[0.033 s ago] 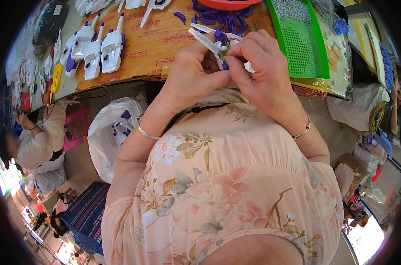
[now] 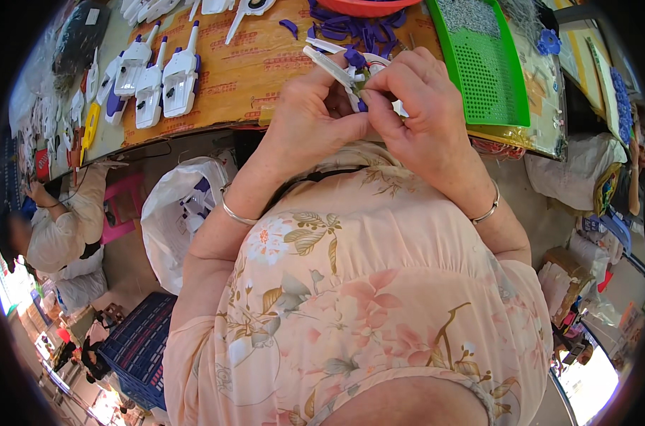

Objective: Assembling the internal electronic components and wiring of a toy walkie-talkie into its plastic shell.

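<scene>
1. Head view: cluttered desk (image 2: pixel 230 78), white and purple parts lying across it.
2. White plastic piece (image 2: pixel 329 65) pinched between both hands, long axis slanting up-left from fingers.
3. Left hand (image 2: pixel 312 121) and right hand (image 2: pixel 422 117) clenched, equally near.

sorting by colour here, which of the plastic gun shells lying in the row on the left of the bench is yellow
The yellow shell, at the left end of the row near the bench edge. The shells to its right are white, some with purple parts.
</scene>
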A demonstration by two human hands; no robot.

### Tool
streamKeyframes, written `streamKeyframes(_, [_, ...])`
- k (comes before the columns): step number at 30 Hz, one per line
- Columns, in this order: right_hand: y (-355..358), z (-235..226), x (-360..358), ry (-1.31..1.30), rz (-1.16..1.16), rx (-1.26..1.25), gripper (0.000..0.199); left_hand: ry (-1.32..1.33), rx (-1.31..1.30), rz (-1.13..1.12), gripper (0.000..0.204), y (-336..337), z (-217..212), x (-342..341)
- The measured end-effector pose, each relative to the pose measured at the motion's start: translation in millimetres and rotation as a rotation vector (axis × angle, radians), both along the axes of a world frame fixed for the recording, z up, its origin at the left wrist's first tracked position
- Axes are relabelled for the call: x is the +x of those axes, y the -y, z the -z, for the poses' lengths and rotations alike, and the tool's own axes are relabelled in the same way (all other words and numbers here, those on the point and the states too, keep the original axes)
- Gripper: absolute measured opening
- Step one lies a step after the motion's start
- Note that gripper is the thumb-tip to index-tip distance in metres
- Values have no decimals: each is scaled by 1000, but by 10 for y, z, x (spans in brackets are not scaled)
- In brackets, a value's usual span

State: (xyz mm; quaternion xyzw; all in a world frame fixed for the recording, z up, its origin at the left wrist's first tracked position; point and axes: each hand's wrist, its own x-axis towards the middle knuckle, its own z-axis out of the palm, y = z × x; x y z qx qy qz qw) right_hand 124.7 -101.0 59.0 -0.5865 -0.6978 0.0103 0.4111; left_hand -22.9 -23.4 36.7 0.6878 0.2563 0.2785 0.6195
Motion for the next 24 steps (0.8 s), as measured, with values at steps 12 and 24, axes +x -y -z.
streamKeyframes(12, [69,-33,137,-62,-97,-96,10,-60,17,49,29,1,50,26])
streamKeyframes(24, [144,26,94,-189,-26,-76,10,-126,14,98,42,23,-43,18])
